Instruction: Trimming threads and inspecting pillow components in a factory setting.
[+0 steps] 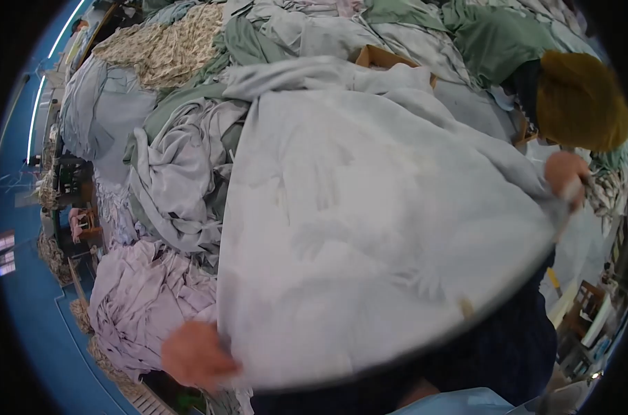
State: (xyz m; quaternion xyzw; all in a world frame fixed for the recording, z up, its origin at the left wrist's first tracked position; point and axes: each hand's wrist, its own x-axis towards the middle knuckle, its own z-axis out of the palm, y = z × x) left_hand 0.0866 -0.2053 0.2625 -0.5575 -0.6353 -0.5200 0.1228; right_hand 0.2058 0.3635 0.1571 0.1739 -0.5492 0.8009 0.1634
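Observation:
A large pale grey cloth (369, 228) is stretched across the middle of the view, between my two hands. My left hand (198, 356) is closed on its lower left corner, blurred by motion. Far off to the right, my right hand (568, 178) pinches the cloth's right edge. The near edge bows downward in front of my dark clothing, and the far end lies bunched on the heap behind. A small tan spot shows near the lower edge. The cloth hides most of the surface under it.
Crumpled grey and green cloths (179, 166) lie left of the spread cloth, with a lilac heap (148, 297) nearer me. A beige patterned cloth (169, 45) is at the far left. Behind is a cardboard box (383, 57); a mustard-brown cloth (582, 100) sits at the far right.

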